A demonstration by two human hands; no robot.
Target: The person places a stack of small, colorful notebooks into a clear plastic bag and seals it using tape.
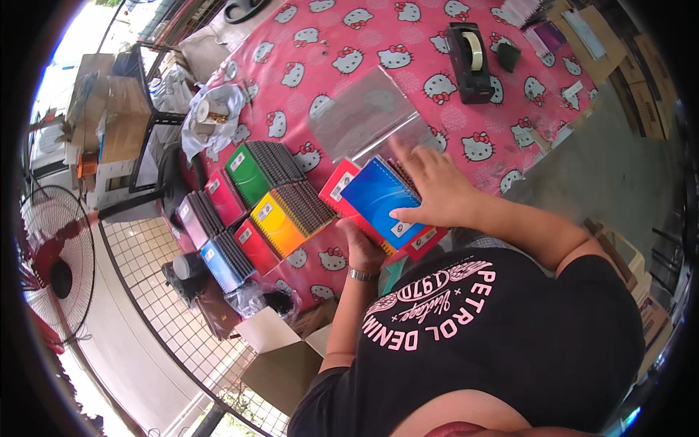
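Only the head cam here, so take 12 as the top of the frame, clock centred on the held notebooks (378, 198). They're in the hands near mid-frame, blue on top, red peeking out underneath. The big thing, I'd say, is how they line up with the clear sleeve (368, 113): it lies at about 12, just beyond them, and the right hand (435, 183) is the nearer one. Notebooks' long axis runs roughly half past 10 to half past 4, coil on the side facing 1–2.

Right hand's pinching: thumb flat on the blue cover, fingers over the coil side, tips right by the sleeve (can't tell if they touch it). Left hand (362, 249) is at 7, up against the lower-left side. Its fingers are mostly hidden, so no idea how tight that grip is.

For elbow room, cloth (393, 29) shows past the sleeve from 11 round to 1, tape dispenser (472, 69) at 1. Stacks (280, 222) hem in the 9 side, the yellow one close to the left hand. Table's right edge slants from about 3 up toward 2, and the wearer's shirt (502, 328) fills 4 to 6.
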